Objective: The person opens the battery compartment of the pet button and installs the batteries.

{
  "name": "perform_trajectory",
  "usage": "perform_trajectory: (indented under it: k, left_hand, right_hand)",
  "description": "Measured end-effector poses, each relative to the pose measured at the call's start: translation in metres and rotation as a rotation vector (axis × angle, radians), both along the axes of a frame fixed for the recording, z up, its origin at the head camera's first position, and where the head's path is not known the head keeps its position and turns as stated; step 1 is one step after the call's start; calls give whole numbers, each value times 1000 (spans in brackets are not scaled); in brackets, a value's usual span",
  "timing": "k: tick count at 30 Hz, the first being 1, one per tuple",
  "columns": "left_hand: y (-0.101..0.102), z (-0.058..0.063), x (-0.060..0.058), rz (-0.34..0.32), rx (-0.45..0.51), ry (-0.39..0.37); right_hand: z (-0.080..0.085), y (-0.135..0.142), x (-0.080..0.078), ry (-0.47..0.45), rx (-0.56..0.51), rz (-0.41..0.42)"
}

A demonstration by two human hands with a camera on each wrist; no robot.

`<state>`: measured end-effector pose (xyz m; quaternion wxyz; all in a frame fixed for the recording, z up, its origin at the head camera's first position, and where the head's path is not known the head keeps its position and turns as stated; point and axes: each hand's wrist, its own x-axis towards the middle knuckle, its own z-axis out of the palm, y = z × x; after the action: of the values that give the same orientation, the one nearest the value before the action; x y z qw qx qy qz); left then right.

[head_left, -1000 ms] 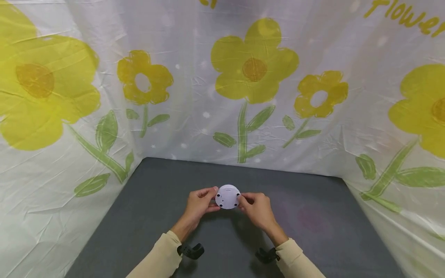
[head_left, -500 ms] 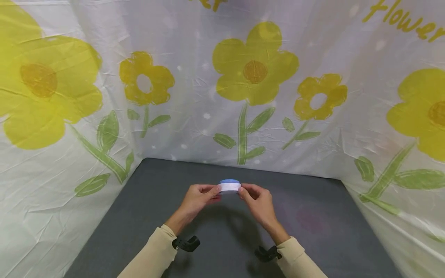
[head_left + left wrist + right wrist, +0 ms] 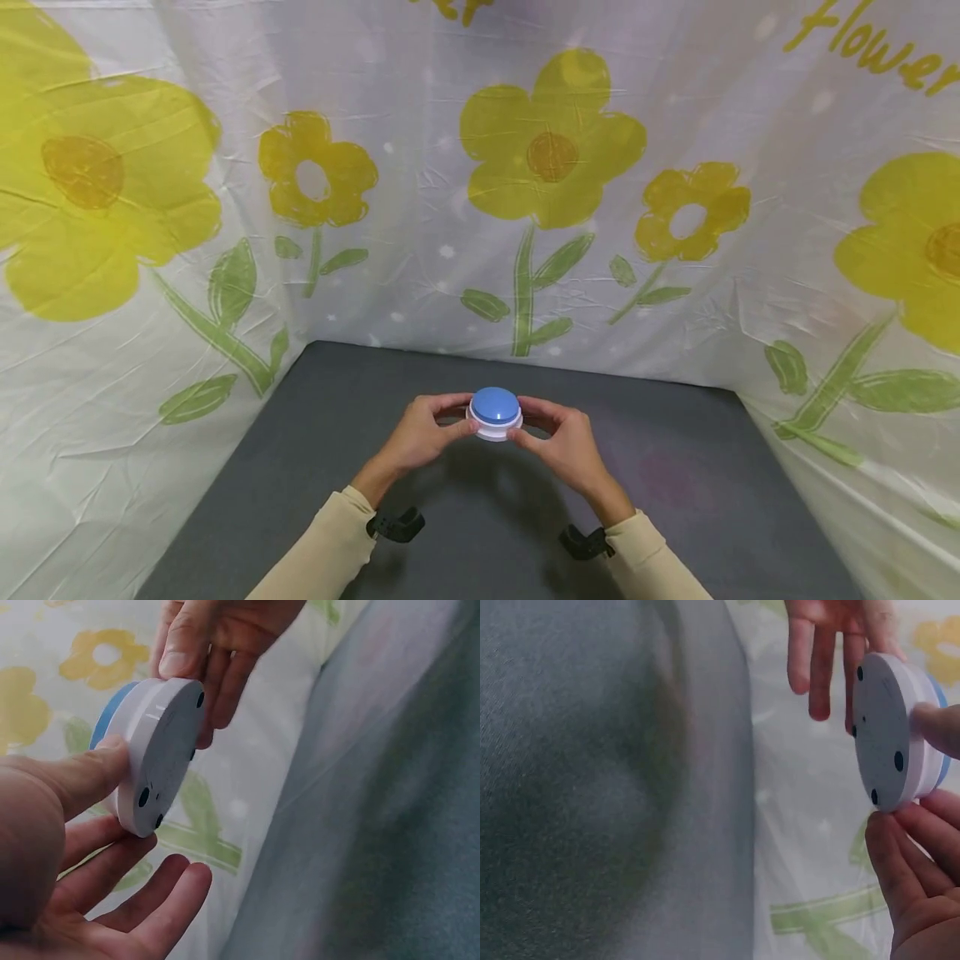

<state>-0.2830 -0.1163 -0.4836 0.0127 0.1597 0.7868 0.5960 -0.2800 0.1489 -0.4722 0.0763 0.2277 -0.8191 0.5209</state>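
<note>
A round push button [image 3: 496,406] with a blue domed top and a white base is held up between both hands, above the dark table. My left hand [image 3: 425,432] pinches its left edge, thumb at the front and fingers behind. On the opposite edge, my right hand [image 3: 564,440] pinches it the same way. The left wrist view shows the flat white underside of the push button [image 3: 166,754] with small black feet. That underside of the push button [image 3: 885,731] also appears in the right wrist view, with a thumb on its side.
The dark grey table [image 3: 360,375] stretches under both arms. White curtains [image 3: 405,275] printed with yellow flowers close off the back and both sides. Each wrist wears a black strap mount, such as the left mount [image 3: 397,525].
The push button has been tilted over: one second ago its underside faced the head camera, then its edge, and now its blue top shows. Both hands have kept hold of it.
</note>
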Motion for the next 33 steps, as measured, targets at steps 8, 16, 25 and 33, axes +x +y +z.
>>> perform_trajectory:
  k: [8,16,25,33]
  left_hand:
    - [8,-18,3,79,-207,93]
    - [13,-36,6,74,-369,182]
    - [13,-54,5,58,-413,205]
    - [16,-67,8,69,-493,243]
  right_hand:
    - [-16,1,2,15,110,-22]
    - [-40,4,3,19,193,-29]
    - [-57,2,1,14,189,12]
    - [-71,2,2,19,278,-17]
